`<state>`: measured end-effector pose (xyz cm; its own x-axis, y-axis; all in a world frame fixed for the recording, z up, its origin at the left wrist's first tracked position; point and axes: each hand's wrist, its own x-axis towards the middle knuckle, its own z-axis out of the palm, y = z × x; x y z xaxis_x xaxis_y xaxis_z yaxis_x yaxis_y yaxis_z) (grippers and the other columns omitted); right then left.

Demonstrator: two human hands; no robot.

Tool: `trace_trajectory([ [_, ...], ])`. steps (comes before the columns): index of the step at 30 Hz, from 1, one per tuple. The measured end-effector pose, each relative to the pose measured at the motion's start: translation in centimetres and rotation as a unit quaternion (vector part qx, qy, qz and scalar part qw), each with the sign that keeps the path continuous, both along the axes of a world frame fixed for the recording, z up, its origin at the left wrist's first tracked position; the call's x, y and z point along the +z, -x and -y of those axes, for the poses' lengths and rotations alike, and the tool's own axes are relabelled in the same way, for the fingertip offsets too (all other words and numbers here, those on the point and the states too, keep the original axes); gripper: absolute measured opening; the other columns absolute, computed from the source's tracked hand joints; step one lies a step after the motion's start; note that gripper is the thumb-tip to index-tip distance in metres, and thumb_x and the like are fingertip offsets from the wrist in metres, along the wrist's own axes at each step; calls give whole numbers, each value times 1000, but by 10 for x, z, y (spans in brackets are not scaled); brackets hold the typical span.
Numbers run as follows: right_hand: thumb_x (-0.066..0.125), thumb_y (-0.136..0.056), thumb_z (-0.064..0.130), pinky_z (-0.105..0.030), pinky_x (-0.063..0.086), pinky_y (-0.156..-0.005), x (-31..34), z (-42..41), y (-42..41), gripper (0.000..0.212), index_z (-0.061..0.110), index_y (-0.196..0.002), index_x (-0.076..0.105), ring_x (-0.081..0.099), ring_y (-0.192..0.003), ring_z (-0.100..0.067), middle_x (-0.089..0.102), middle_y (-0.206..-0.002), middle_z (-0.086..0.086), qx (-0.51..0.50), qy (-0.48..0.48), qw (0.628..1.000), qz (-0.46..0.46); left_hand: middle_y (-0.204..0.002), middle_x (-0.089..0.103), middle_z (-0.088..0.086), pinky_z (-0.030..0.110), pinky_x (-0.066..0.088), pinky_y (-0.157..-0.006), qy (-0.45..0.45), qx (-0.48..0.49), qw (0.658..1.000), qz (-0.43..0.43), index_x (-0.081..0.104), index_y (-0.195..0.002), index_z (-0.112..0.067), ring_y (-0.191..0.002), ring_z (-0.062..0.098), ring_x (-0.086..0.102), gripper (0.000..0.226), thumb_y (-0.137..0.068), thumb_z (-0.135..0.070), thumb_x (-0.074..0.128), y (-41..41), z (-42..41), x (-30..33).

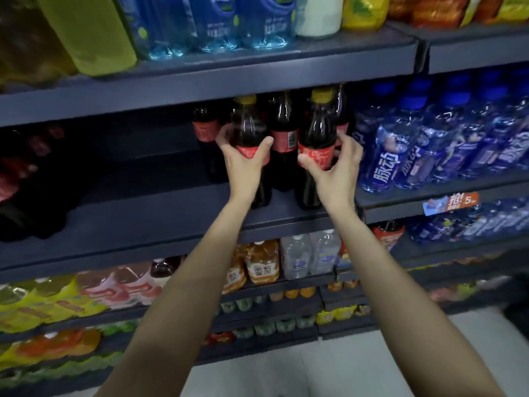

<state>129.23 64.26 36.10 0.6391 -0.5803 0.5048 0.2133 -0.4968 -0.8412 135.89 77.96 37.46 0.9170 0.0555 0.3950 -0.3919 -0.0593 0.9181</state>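
Observation:
Two dark cola bottles with yellow caps and red labels stand at the front of a dark shop shelf [171, 213]. My left hand [243, 161] grips the left cola bottle [247, 127] around its label. My right hand [335, 164] grips the right cola bottle [317, 130] the same way, thumb in front and fingers behind. Both bottles are upright, with their bases at the shelf's front. More cola bottles [283, 133] stand behind and between them.
Blue drink bottles [400, 156] fill the shelf to the right. Water bottles [217, 24] sit on the shelf above, whose edge hangs just over the caps. Dark bottles [25, 179] are at the far left. Juice and water bottles [294, 256] line the lower shelves. Pale floor [315, 368] lies below.

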Motion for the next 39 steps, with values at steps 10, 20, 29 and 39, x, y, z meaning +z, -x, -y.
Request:
trace_trajectory([
  [10,80,-73,11,-37,51,-81,-45,-20,15,108,24,-151,6,55,-103,-28,33,-132,-14,-95,112,982,-117,-140,32,17,17,22,-99,-220,-19,975,22,6,-150,-12,-132,28,30,102,-77,-20,77,0,-22,-60],
  [20,70,-85,26,-34,23,-111,-40,-11,55,96,20,-152,2,14,-145,-24,12,-157,-11,-1,131,980,-148,-149,21,15,33,27,-104,-186,60,981,16,5,-151,-17,-133,31,27,108,-72,-24,78,30,-4,-48],
  [29,60,-91,21,-36,33,-108,-56,42,229,52,12,-138,43,40,-130,-23,45,-139,-6,-104,176,971,-122,-105,62,-7,19,43,-92,-41,-166,982,74,53,-116,-16,-102,8,59,24,-92,-12,56,201,62,-48],
  [39,57,-87,17,-24,41,-78,-177,135,567,24,14,-110,61,56,-90,-14,67,-95,1,-352,108,891,-266,-82,68,-11,29,53,-73,-332,-476,813,41,65,-101,-24,-78,8,65,28,-80,-39,54,438,217,-193],
])
